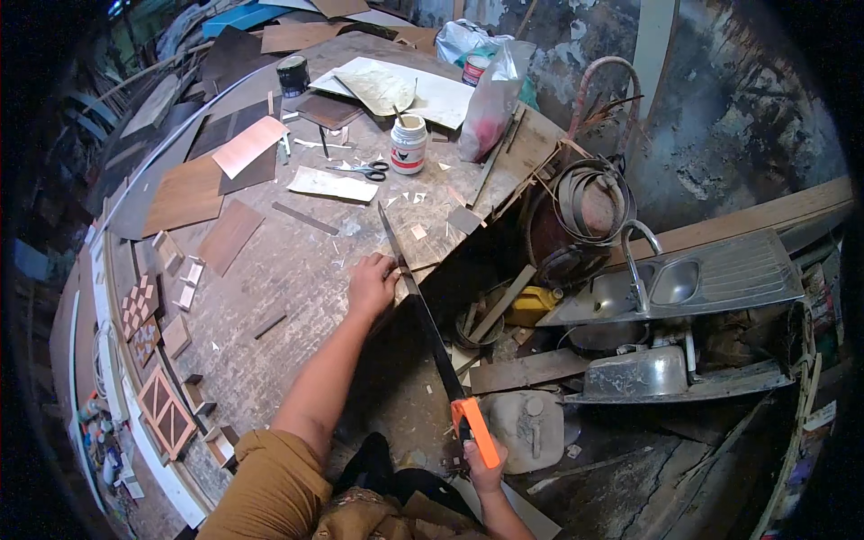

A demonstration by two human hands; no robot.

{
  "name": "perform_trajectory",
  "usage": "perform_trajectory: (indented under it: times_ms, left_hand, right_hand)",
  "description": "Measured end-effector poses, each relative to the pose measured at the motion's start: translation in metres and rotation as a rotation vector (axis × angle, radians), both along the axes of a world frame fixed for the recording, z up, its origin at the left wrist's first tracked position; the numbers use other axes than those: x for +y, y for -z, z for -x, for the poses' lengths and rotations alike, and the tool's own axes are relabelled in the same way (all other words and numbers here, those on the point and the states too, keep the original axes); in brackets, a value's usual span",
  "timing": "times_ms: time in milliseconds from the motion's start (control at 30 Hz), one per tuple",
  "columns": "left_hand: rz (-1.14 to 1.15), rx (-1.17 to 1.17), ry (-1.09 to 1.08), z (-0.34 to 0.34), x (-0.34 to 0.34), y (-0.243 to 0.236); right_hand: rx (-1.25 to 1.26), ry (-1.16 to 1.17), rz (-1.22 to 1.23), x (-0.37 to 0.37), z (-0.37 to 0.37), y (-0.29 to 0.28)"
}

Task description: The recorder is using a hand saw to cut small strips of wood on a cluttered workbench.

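"Two hands in play: the right hand (486,470) is wrapped round the orange handle (482,438) of the saw (430,328), fingers closed, with the blade angling up across the edge of the table (297,261). The left hand (371,286) is palm-down by that edge, fingers loosely bent, right beside the blade. Can't tell if it's pinning anything."

"How d'you reckon that saw handles?"

"Fairly light for its length, I'd guess, stiff edge-on but whippy sideways. Hold it by the handle only (those left fingers are way too close to the blade for my liking)."

"Fair. What's in all the tubs?"

"White jar (408,155): open, stick (398,115) standing in it, rest hard to make out. Dark tin (292,79): no clue. Clear bag (506,85): something pink showing through. Off the table, lower down, a yellow jug (534,304) and a pale jerrycan (508,432), contents hidden."
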State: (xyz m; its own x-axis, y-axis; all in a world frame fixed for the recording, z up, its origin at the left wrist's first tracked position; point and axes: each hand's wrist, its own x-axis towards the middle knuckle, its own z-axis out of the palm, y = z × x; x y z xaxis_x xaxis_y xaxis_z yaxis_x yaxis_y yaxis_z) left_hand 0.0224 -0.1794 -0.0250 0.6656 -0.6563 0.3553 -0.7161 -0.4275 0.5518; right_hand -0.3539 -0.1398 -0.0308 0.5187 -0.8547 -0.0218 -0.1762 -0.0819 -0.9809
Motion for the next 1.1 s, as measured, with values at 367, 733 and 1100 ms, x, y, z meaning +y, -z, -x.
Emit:
perform_trajectory:
  times_ms: [367,733,1100]
  left_hand:
    - [0.014,-0.039,0.040,0.002,0.000,0.000]
    - [0.014,-0.119,-0.030,0.020,0.024,0.005]
    - [0.036,-0.062,-0.043,0.020,0.021,0.001]
  right_hand:
    - [0.043,-0.115,0.293,0.006,-0.025,-0.031]
    - [0.054,-0.217,0.253,0.017,-0.004,-0.031]
    - [0.031,-0.193,0.104,0.026,-0.012,-0.034]
